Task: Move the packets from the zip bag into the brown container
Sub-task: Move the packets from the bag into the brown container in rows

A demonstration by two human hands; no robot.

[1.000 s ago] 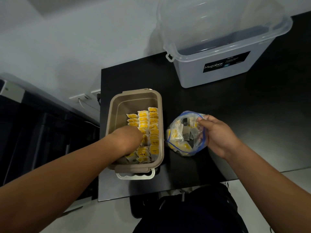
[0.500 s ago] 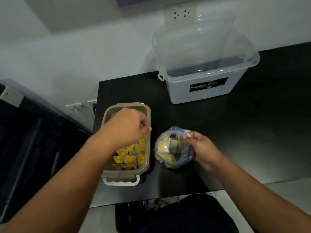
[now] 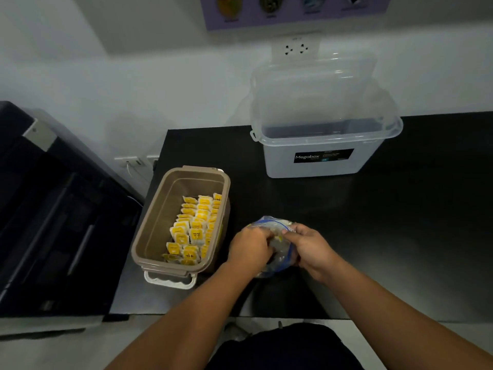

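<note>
**Figure: packet transfer, mid-cycle.** The zip bag (image 3: pixel 269 222) stands on the black tabletop (image 3: pixel 400 236) just beside the brown container (image 3: pixel 160 220), off the container's long side nearer the person's right arm. The right hand (image 3: pixel 310 248) pinches the bag's rim and holds its mouth apart. The left hand (image 3: pixel 250 248) is curled, with its fingers sunk in the mouth. Whether they have closed on anything cannot be told, since plastic and knuckles hide them. Yellow packets (image 3: pixel 194 225) stand in upright rows along the container wall nearest the bag, and the strip by the opposite wall is bare. A clear storage box (image 3: pixel 320 166), lid up, sits well beyond the container, toward the wall.

Risks, as judged:
- Too large a handful may shed packets over the gap between bag and container.
- The slack bag could tip or drag with the lifting hand if the rim grip loosens.
- A careless drop may topple the standing rows.
</note>
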